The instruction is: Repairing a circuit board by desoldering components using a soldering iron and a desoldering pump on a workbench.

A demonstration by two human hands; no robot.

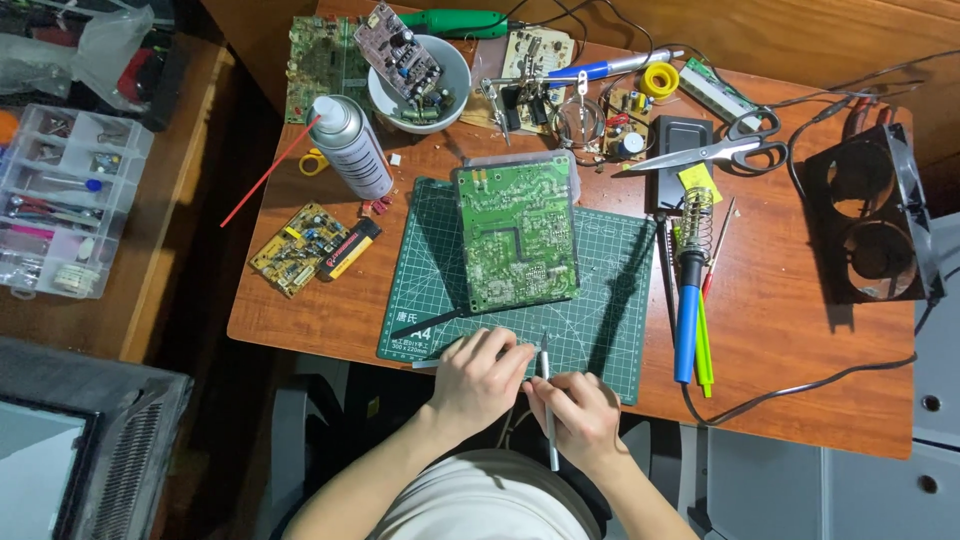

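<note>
Matt green cutting mat, wooden table

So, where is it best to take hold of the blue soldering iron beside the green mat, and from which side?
Probably grip the blue handle of the soldering iron from above. It lies flat on the table, pointing away from the person, with its tip inside the coiled stand, so draw it back toward the person.

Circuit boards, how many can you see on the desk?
At least 7: green board on the cutting mat, yellow board left, one in the white bowl, green one behind it, three small ones at back. Clutter may hide more.
</note>
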